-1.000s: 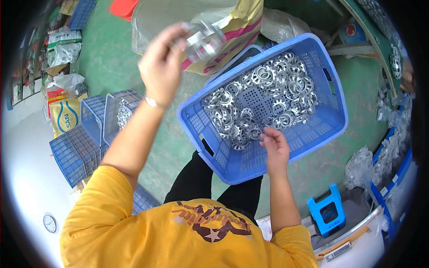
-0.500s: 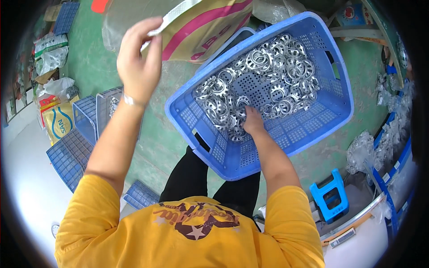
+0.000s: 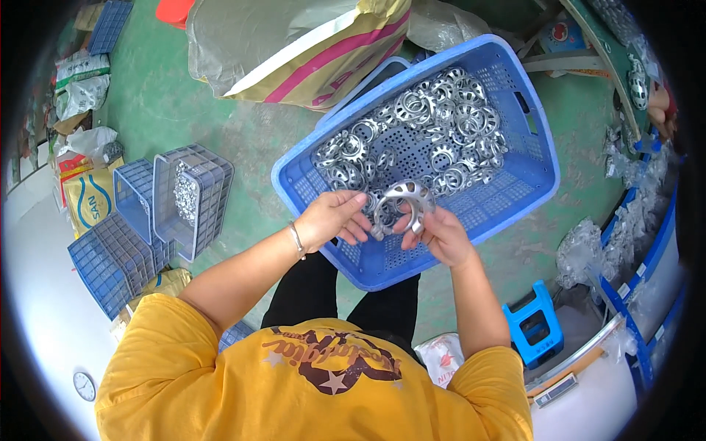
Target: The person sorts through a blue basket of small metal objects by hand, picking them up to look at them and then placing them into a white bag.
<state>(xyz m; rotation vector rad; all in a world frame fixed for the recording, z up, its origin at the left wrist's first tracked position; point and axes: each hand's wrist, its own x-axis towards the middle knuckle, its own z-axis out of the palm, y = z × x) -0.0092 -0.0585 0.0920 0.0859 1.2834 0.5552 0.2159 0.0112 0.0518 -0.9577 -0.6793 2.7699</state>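
A shiny silver metal ring (image 3: 403, 192) with cut-out holes is raised above the near side of a blue perforated plastic basket (image 3: 540, 173). My right hand (image 3: 443, 237) grips its right side between thumb and fingers. Just left of the ring, my left hand (image 3: 329, 220) has thumb and fingers apart, with nothing visible in them. Many similar silver rings (image 3: 478, 117) lie heaped in the basket, mostly along its far, left and right sides. Part of the perforated basket floor (image 3: 404, 149) shows between the heaps.
Beyond the basket stands a large tan bag (image 3: 309, 70) with a pink stripe, its mouth open. Smaller crates (image 3: 209, 213) are at the left, one holding small silvery pieces. A blue plastic stool (image 3: 535, 323) and clear plastic bags (image 3: 581, 250) are at the right.
My left hand has left the tan bag's edge and come down beside the ring. My right hand has risen from the basket with a ring in it.
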